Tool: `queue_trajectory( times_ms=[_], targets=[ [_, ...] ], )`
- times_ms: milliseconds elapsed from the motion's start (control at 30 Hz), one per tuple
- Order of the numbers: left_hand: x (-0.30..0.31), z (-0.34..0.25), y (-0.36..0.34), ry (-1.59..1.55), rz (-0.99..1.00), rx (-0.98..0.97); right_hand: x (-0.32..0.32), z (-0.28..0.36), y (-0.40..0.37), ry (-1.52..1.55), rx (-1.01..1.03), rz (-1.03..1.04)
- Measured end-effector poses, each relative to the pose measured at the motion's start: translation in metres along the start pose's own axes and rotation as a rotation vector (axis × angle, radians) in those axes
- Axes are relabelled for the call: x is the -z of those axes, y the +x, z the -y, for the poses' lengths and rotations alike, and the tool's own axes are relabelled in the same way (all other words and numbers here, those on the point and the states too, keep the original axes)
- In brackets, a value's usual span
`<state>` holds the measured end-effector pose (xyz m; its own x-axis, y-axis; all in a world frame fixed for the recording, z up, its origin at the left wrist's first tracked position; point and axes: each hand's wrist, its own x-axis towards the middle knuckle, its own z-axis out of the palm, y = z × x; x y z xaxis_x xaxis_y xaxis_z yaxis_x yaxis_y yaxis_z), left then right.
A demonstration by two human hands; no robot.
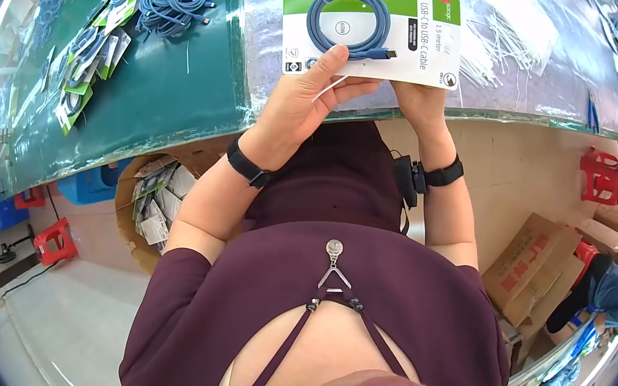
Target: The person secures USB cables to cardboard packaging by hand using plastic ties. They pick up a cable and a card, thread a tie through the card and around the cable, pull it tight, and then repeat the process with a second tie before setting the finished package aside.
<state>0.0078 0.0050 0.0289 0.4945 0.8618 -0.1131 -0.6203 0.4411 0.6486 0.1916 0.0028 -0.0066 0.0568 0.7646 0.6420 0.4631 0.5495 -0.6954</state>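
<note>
A printed packaging card (436, 35), green and white and labelled as a USB-C to USB-C cable, is held up at the table edge. On its front lies a coiled blue USB cable (382, 24), one connector pointing right. My left hand (309, 97) grips the card's lower left, thumb pressing on the coil. A thin white cable tie (330, 87) sticks out by its fingers. My right hand (419, 102) holds the lower right edge from behind; the card hides its fingertips.
Loose blue cable coils (174, 3) and carded cables (103, 44) lie on the green mat (207, 80) at left. White cable ties (521, 34) are spread at right. Below the table stand a round bin (126, 201) of packaging, a cardboard box (527, 266) and red stools (600, 175).
</note>
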Motion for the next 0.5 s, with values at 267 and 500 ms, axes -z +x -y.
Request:
queue_trajectory(
  times_ms=[267, 500],
  targets=[
    [0.005, 0.004, 0.003, 0.15, -0.127, -0.272, 0.021, 0.061, 0.008, -0.253, 0.157, 0.179],
    [0.003, 0.007, -0.001, 0.067, -0.066, -0.263, 0.009, 0.057, 0.037, -0.369, 0.35, 0.234]
  ],
)
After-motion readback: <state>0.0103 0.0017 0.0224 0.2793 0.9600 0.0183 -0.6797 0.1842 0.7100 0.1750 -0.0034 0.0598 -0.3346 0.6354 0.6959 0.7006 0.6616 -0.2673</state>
